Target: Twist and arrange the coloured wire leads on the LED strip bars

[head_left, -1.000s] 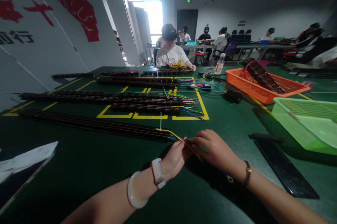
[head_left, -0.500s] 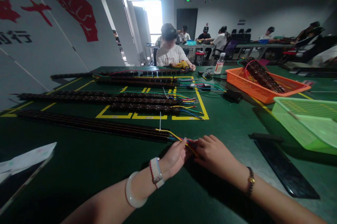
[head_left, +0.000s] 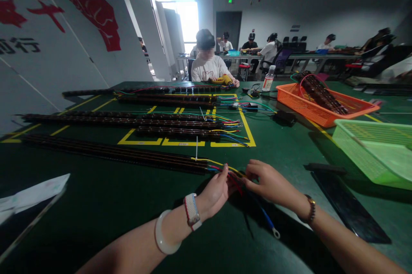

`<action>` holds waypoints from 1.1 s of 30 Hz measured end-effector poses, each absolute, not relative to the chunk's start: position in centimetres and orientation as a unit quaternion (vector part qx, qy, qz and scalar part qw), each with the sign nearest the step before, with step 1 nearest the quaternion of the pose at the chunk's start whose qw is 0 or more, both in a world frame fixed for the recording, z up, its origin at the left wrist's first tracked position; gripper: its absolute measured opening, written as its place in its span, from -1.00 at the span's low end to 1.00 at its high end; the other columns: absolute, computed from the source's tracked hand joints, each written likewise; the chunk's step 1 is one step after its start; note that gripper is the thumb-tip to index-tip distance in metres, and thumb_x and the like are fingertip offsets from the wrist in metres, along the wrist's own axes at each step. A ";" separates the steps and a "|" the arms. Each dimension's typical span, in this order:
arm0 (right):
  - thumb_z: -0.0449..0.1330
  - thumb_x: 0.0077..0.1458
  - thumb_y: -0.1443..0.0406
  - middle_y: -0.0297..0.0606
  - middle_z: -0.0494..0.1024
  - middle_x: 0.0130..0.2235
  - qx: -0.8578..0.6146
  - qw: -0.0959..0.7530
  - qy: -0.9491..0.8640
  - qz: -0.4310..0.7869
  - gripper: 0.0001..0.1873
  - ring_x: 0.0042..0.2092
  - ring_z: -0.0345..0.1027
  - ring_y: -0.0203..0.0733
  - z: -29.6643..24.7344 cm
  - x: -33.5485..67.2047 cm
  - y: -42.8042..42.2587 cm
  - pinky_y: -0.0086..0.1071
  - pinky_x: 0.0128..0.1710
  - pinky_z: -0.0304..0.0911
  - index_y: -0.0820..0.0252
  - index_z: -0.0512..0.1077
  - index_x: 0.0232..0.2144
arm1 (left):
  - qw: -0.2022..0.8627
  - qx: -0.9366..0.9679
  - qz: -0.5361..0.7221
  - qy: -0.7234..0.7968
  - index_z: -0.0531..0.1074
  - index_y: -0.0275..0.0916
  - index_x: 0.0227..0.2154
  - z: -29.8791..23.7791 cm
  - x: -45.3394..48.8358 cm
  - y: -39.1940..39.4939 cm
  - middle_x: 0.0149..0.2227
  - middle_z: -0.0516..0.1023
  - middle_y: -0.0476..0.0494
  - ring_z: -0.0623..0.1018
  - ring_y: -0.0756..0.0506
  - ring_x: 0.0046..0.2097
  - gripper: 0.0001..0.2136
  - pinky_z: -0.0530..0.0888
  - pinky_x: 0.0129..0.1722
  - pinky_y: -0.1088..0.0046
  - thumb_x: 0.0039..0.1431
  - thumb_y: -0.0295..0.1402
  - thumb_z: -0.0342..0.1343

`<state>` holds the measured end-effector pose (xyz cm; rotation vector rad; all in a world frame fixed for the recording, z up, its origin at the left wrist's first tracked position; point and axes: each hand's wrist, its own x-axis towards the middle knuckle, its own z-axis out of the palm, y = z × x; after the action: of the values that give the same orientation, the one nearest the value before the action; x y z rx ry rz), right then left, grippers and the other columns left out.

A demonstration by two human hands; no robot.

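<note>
A long dark cable bundle lies across the near part of the green table, with a white zip tie standing up near its right end. Yellow, red and blue wires come out of that end. My left hand is closed around these wires, its thumb on top. Just to the right, my right hand pinches the yellow wire between thumb and fingers. A blue wire hangs out below my hands and ends in a metal ring terminal. The wires inside my left palm are partly hidden.
More cable bundles lie beyond, over yellow tape marks. An orange basket, a green basket and a black phone are to the right. A co-worker sits across the table with a yellow tool.
My right hand has shifted slightly right and up along the wires, its fingers lifting. The blue wire with its ring terminal now shows below my hands.
</note>
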<state>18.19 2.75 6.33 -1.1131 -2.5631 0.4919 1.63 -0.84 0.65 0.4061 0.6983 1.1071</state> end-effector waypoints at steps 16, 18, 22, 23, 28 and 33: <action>0.05 0.21 0.15 -0.23 0.48 -0.42 -0.428 0.189 -0.881 -0.071 -0.68 -0.32 0.23 -0.18 0.8 19.3 8.8 -0.34 -0.31 -0.04 0.19 0.46 -0.45 | 0.775 0.180 0.515 0.321 0.36 -0.33 -0.42 0.8 1.3 -0.9 -0.34 0.54 -0.23 0.54 -0.13 -0.15 -0.80 0.36 0.00 0.30 0.23 -0.31 -0.03; 0.06 0.20 0.13 -0.23 0.48 -0.41 -0.421 0.185 -0.887 -0.045 -0.69 -0.31 0.23 -0.18 0.6 19.3 8.9 -0.35 -0.30 -0.03 0.17 0.49 -0.41 | 0.779 0.175 0.509 0.322 0.37 -0.33 -0.41 0.9 1.3 -0.8 -0.33 0.54 -0.25 0.54 -0.12 -0.15 -0.79 0.36 -0.02 0.32 0.24 -0.30 -0.04; 0.05 0.20 0.11 -0.22 0.48 -0.39 -0.398 0.197 -0.896 -0.014 -0.69 -0.30 0.23 -0.18 0.5 19.6 8.3 -0.35 -0.30 0.01 0.16 0.50 -0.29 | 0.786 0.170 0.501 0.321 0.37 -0.35 -0.39 0.9 1.1 -0.7 -0.29 0.54 -0.28 0.53 -0.11 -0.15 -0.77 0.37 -0.06 0.35 0.26 -0.31 -0.08; 0.03 0.21 0.12 -0.22 0.47 -0.39 -0.387 0.211 -0.898 -0.012 -0.68 -0.31 0.23 -0.19 0.6 19.8 8.0 -0.35 -0.30 0.02 0.17 0.50 -0.28 | 0.787 0.170 0.500 0.319 0.37 -0.36 -0.38 0.9 1.1 -0.7 -0.28 0.54 -0.29 0.53 -0.11 -0.15 -0.77 0.37 -0.06 0.36 0.26 -0.30 -0.08; -0.12 0.27 0.15 -0.22 0.40 -0.49 -0.217 0.279 -0.935 -0.042 -0.56 -0.38 0.17 -0.21 2.0 20.5 5.7 -0.31 -0.28 0.05 0.22 0.46 -0.40 | 0.791 0.162 0.497 0.319 0.40 -0.36 -0.36 0.6 0.9 -0.6 -0.31 0.53 -0.21 0.52 -0.05 -0.24 -0.77 0.38 -0.08 0.36 0.25 -0.30 -0.05; -0.11 0.19 -0.06 -0.29 0.32 -0.58 -0.065 0.262 -0.958 -0.096 -0.43 -0.47 0.08 -0.24 3.4 19.8 3.5 -0.29 -0.35 0.01 0.21 0.36 -0.58 | 0.801 0.170 0.484 0.309 0.40 -0.35 -0.36 0.8 0.9 -0.7 -0.32 0.54 -0.19 0.52 -0.05 -0.24 -0.78 0.38 -0.11 0.38 0.24 -0.31 -0.04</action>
<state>19.80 3.49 3.35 -0.1763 -2.5923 -0.2586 0.92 -0.71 0.76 0.3637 0.6636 1.0378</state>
